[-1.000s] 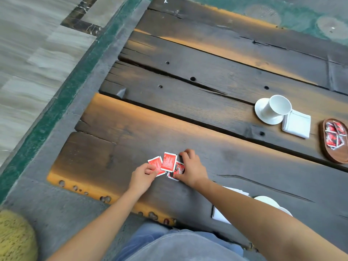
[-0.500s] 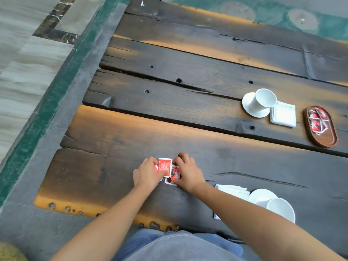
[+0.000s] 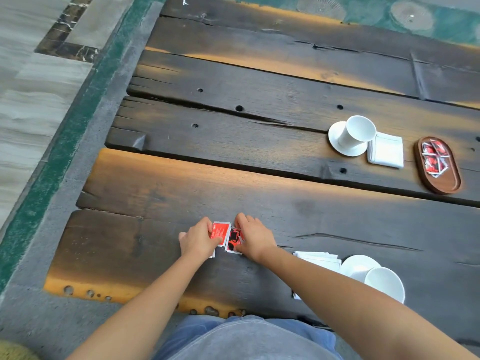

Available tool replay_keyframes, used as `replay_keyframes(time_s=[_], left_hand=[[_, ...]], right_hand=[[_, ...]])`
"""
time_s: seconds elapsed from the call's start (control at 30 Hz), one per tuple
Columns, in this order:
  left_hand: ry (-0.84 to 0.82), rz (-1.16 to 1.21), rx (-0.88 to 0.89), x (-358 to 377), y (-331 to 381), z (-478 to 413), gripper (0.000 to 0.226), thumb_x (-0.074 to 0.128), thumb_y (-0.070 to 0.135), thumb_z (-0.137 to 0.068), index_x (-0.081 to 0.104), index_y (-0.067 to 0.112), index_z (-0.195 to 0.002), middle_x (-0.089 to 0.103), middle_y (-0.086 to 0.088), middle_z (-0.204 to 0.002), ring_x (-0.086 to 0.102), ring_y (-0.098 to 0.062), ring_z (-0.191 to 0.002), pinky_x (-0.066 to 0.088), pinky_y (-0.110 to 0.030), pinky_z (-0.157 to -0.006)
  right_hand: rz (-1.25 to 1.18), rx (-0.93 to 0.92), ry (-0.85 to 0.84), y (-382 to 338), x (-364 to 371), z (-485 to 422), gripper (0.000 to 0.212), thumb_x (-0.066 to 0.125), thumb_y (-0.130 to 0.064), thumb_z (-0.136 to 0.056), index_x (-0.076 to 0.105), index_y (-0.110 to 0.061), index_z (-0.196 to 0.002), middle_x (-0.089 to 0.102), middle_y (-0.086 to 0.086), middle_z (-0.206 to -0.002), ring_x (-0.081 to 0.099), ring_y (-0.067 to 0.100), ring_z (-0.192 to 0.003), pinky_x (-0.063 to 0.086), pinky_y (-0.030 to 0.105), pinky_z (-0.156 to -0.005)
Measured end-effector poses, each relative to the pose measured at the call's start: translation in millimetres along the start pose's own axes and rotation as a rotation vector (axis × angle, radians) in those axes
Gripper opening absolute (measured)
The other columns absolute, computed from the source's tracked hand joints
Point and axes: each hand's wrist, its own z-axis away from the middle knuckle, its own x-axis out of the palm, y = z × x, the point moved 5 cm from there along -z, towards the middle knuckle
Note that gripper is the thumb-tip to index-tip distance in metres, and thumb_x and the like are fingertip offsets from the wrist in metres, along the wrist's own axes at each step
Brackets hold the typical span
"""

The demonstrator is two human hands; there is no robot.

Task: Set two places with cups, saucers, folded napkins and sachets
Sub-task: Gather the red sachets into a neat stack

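Red sachets (image 3: 228,236) lie bunched on the near plank of the dark wooden table (image 3: 259,193). My left hand (image 3: 198,239) pinches the left sachet, thumb on top. My right hand (image 3: 253,237) pinches the right sachets from the other side. A white cup (image 3: 357,131) stands on a saucer (image 3: 337,141) at the far right, with a folded napkin (image 3: 387,152) beside it. Nearer me, a second cup (image 3: 384,283) sits on a saucer (image 3: 355,265) next to a folded napkin (image 3: 319,258), partly hidden by my right forearm.
An oval wooden tray (image 3: 441,183) with several red sachets (image 3: 433,158) sits at the far right. The table's left end borders a grey ledge (image 3: 78,162) and a green strip. The near edge runs just above my lap.
The spread sachets have been drawn together between my two hands. My left hand has moved right, closing on them. The camera has shifted, bringing the near cup into view.
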Motion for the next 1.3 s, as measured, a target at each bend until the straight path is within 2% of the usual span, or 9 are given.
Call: replay_keyframes(time_s=[0.1,0.2,0.33,0.47,0.6,0.67,0.93,1.17,1.3], left_hand=[[-0.041,0.225,0.003,-4,-11,3,0.020,0.069,0.019,-0.076,0.050,0.023,-0.082,0.061,0.008,-0.077,0.059,-0.023,-0.084,0.039,-0.034,-0.077],[-0.055,0.445,0.025,-10,-24,8,0.017,0.066,0.009,-0.081,0.063,0.010,-0.098,0.070,-0.010,-0.095,0.064,-0.029,-0.094,0.048,-0.037,-0.085],[-0.142,0.598,-0.011,-15,-35,20,0.017,0.054,0.005,-0.091,0.061,0.009,-0.106,0.068,-0.008,-0.100,0.062,-0.018,-0.087,0.048,-0.031,-0.076],[-0.275,0.659,-0.005,-15,-33,33,0.023,0.047,0.006,-0.092,0.059,0.023,-0.099,0.065,0.003,-0.085,0.057,-0.008,-0.076,0.044,-0.023,-0.062],[-0.392,0.762,-0.032,-13,-33,48,0.021,0.050,0.025,-0.074,0.066,0.025,-0.087,0.069,0.008,-0.071,0.060,-0.008,-0.067,0.045,-0.024,-0.063],[-0.429,0.836,-0.049,-12,-38,52,0.019,0.049,0.019,-0.078,0.065,0.021,-0.088,0.071,0.007,-0.071,0.063,-0.009,-0.066,0.047,-0.024,-0.063],[-0.313,0.898,0.106,-11,-63,74,0.025,0.065,0.002,-0.085,0.064,0.010,-0.108,0.072,-0.010,-0.102,0.067,-0.018,-0.094,0.051,-0.030,-0.088],[-0.210,0.943,0.016,-8,-101,83,0.027,0.064,-0.003,-0.084,0.060,0.011,-0.106,0.073,-0.004,-0.094,0.070,-0.011,-0.085,0.053,-0.018,-0.071],[-0.161,0.957,-0.033,-10,-119,86,0.024,0.065,-0.002,-0.083,0.059,0.012,-0.101,0.073,-0.003,-0.094,0.069,-0.015,-0.087,0.053,-0.022,-0.073]], right_hand=[[-0.141,0.060,-0.046,6,-8,-1,0.026,0.060,-0.019,-0.083,0.045,-0.015,-0.104,0.063,0.012,-0.105,0.057,0.035,-0.097,0.044,0.035,-0.069],[-0.221,0.021,-0.163,7,-19,-1,0.018,0.054,-0.013,-0.089,0.054,-0.011,-0.106,0.064,0.014,-0.107,0.057,0.031,-0.099,0.036,0.027,-0.070],[-0.316,-0.080,-0.323,-10,-31,7,0.020,0.048,0.000,-0.090,0.053,-0.018,-0.082,0.059,0.001,-0.083,0.054,0.022,-0.086,0.038,0.024,-0.065],[-0.383,-0.184,-0.336,-39,-38,13,0.022,0.065,-0.007,-0.086,0.061,-0.012,-0.108,0.068,0.011,-0.102,0.058,0.015,-0.083,0.047,0.026,-0.078],[-0.393,-0.250,-0.260,-63,-36,13,0.025,0.072,-0.007,-0.080,0.062,-0.009,-0.102,0.064,0.010,-0.087,0.056,0.018,-0.074,0.047,0.029,-0.072],[-0.370,-0.267,-0.229,-69,-33,13,0.024,0.074,-0.008,-0.078,0.062,-0.010,-0.099,0.060,0.003,-0.085,0.053,0.018,-0.072,0.045,0.028,-0.069],[-0.326,-0.283,-0.247,-84,0,12,0.022,0.075,-0.010,-0.076,0.063,-0.008,-0.094,0.060,0.001,-0.085,0.053,0.017,-0.076,0.048,0.032,-0.072],[-0.362,-0.293,-0.308,-98,17,8,0.013,0.068,-0.012,-0.081,0.061,-0.014,-0.091,0.065,-0.002,-0.074,0.061,0.012,-0.065,0.050,0.024,-0.065],[-0.045,-0.216,-0.067,-87,11,-5,0.031,0.064,-0.025,-0.082,0.055,-0.021,-0.111,0.057,0.003,-0.116,0.053,0.022,-0.108,0.048,0.034,-0.081]])
